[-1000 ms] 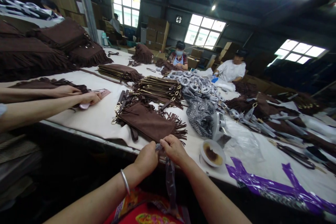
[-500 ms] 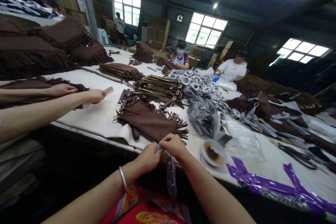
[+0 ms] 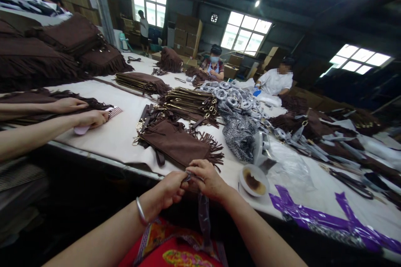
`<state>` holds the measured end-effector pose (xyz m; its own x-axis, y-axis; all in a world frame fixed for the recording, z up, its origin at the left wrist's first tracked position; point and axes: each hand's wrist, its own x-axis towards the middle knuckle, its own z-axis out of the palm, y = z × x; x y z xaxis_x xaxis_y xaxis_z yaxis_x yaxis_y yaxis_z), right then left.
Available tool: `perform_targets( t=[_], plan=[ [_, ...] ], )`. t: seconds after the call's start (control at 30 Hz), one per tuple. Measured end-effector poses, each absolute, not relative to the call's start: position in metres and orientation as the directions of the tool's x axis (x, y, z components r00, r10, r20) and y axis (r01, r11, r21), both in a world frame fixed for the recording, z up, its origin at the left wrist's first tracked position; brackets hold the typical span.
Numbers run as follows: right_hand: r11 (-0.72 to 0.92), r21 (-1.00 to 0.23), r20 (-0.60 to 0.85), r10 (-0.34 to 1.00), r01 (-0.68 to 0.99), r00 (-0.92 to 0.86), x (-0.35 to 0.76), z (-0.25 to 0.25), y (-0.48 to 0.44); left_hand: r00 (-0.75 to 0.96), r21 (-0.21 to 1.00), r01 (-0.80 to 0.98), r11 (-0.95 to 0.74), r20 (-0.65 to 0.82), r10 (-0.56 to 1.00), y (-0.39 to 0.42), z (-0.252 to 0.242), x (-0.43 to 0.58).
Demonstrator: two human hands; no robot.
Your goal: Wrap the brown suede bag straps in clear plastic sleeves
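Head view: our left hand [image 3: 169,190] and right hand [image 3: 209,180] both pinch a thin grey plastic-wrapped strap [image 3: 203,217], dangling off the white table [image 3: 115,137] edge, near a brown fringed suede bag [image 3: 178,144].

The strap [image 3: 203,217] was dark, narrow, sleeved in clear plastic; it hung straight down below the table [image 3: 103,137] edge.

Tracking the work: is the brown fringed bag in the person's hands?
No, the fringed bag lies on the table; left hand and right hand pinch a plastic-wrapped strap.
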<state>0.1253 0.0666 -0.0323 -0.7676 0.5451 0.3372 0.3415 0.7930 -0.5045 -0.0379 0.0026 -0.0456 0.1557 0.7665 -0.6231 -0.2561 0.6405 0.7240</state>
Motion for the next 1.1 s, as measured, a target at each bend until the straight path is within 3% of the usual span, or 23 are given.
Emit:
perform_targets(
  t=[0.13,0.23,0.33,0.43,0.57,0.73,0.9,0.97,1.03,1.1],
  plan=[
    [0.830,-0.383,0.280,0.523,0.406,-0.805,0.119,-0.031,0.071,0.060,0.816,-0.001,0.578,-0.577,0.815,-0.001,-0.046,-0.033],
    [0.829,-0.336,0.270,0.539,0.446,-0.798,0.114,-0.031,0.075,-0.039,0.891,0.344,0.298,-0.303,0.952,-0.003,-0.050,-0.031],
    [0.810,-0.329,0.262,0.572,0.485,-0.777,0.114,-0.030,0.077,-0.064,0.808,0.583,0.090,-0.064,0.996,-0.002,-0.054,-0.032],
    [0.793,-0.339,0.257,0.596,0.507,-0.761,0.118,-0.028,0.079,-0.061,0.750,0.655,0.096,-0.073,0.995,0.000,-0.056,-0.034],
    [0.858,-0.296,0.217,0.488,0.420,-0.845,0.120,-0.020,0.081,-0.060,0.789,0.602,0.124,-0.110,0.992,0.001,-0.054,-0.034],
    [0.943,-0.094,0.094,0.328,0.320,-0.940,0.109,-0.015,0.085,-0.054,0.797,0.598,0.087,-0.068,0.996,-0.004,-0.058,-0.031],
    [0.972,-0.010,0.104,0.236,0.236,-0.966,0.105,-0.018,0.086,-0.075,0.796,0.600,0.076,-0.039,0.996,-0.008,-0.061,-0.033],
    [0.971,0.016,0.144,0.233,0.237,-0.962,0.108,-0.020,0.084,-0.066,0.864,0.484,0.141,-0.125,0.990,-0.007,-0.055,-0.034],
    [0.966,0.033,0.199,0.246,0.257,-0.949,0.110,-0.021,0.081,-0.006,0.916,0.230,0.330,-0.337,0.941,-0.006,-0.047,-0.036],
    [0.958,0.042,0.258,0.265,0.285,-0.929,0.112,-0.022,0.078,0.135,0.834,-0.092,0.545,-0.531,0.836,-0.004,-0.041,-0.038]
  ],
)
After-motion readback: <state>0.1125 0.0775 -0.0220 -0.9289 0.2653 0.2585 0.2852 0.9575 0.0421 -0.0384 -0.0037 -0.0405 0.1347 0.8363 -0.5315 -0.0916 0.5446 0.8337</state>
